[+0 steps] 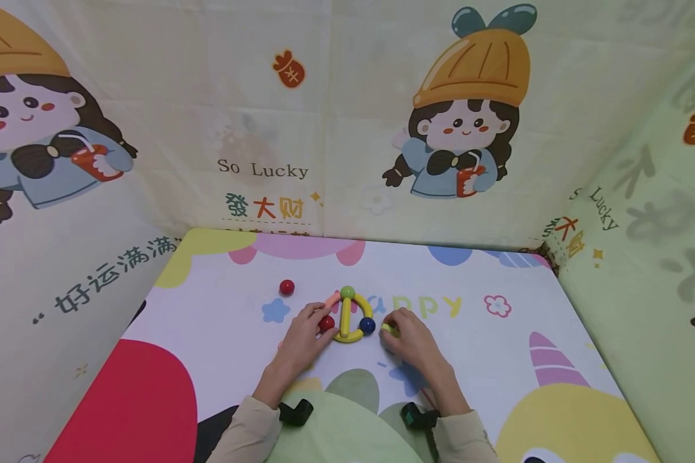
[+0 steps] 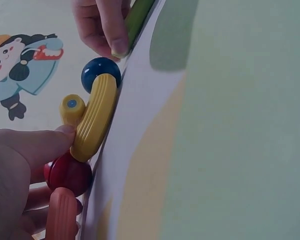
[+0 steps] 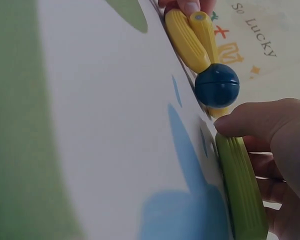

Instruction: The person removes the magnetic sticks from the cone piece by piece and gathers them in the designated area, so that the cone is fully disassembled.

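Observation:
A ring of ribbed curved bars and balls lies on the table: a green ball at the top, a blue ball at the right, a red ball at the left. Yellow curved bars and a pink curved bar join them, with a straight yellow bar across the middle. My left hand grips the ring around the red ball, thumb by the yellow bars. Right of the blue ball and apart from it, my right hand holds a green bar between thumb and fingers.
A loose red ball sits on the printed table mat, behind and left of the ring. Patterned cloth walls rise at the back and both sides. A dark wrist camera sits by the right sleeve.

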`<state>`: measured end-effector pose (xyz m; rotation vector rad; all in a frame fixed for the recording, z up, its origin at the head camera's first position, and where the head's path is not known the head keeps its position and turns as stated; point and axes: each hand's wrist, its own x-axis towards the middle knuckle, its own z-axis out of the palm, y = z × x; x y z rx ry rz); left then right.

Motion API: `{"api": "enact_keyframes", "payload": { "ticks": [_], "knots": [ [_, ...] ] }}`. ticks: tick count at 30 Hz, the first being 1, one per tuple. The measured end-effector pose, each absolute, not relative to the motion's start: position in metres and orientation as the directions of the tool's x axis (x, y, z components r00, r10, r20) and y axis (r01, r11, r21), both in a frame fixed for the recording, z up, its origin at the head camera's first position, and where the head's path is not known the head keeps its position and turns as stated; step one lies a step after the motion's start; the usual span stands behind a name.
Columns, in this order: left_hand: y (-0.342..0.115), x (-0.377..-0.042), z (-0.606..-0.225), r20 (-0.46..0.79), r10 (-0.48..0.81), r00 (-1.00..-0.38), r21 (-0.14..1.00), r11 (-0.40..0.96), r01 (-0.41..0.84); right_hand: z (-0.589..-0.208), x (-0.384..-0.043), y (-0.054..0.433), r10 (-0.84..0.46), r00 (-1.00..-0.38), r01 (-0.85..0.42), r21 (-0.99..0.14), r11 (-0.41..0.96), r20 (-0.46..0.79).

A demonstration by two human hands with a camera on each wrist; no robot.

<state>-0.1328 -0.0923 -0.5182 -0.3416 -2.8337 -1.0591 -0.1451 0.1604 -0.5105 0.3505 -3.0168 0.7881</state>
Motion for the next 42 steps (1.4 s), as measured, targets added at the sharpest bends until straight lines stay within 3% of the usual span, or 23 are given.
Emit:
{"api": "enact_keyframes", "payload": {
  "ticks": [28, 42],
  "knots": [
    [-0.093, -0.131, -0.521, 0.216, 0.156, -0.964, 0.637, 0.726, 0.26, -0.505, -0.127, 0.183, -0.248, -0.966, -0.252, -0.478, 0.841, 0.073],
    [-0.093, -0.131, -0.52, 0.219, 0.151, -0.964, 0.641, 0.722, 0.259, -0.504, -0.148, 0.19, -0.281, -0.951, -0.308, -0.437, 0.845, 0.126]
  ]
}}
